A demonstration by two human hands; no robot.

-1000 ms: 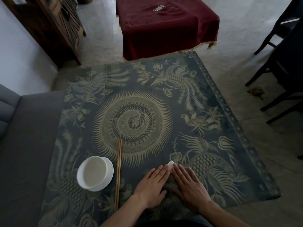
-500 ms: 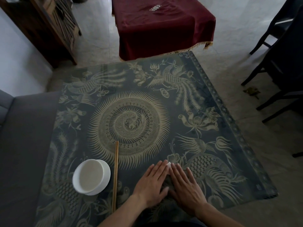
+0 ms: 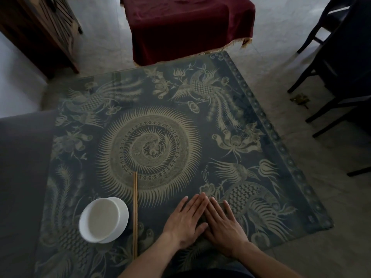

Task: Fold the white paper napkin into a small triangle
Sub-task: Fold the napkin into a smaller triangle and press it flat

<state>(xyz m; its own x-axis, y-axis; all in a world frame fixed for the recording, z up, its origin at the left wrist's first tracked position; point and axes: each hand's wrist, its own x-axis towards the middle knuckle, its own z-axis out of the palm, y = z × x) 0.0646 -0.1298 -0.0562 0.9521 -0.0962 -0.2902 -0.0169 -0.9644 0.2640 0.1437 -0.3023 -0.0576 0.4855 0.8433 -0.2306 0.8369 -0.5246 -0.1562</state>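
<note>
My left hand (image 3: 185, 219) and my right hand (image 3: 223, 224) lie flat side by side on the patterned table (image 3: 152, 145) near its front edge, fingers straight and pointing away from me, index fingers touching. The white paper napkin is fully hidden beneath the two palms; no part of it shows. Both hands press down with straight fingers and grip nothing.
A white bowl on a white saucer (image 3: 103, 219) stands at the front left. A pair of wooden chopsticks (image 3: 135, 215) lies lengthwise just right of it. A red-draped table (image 3: 188, 27) stands beyond, dark chairs (image 3: 339, 77) to the right, a grey sofa (image 3: 22, 177) on the left.
A white corner of the napkin showed between my fingertips one second ago; it shrank and is now covered. My hands have closed together over it.
</note>
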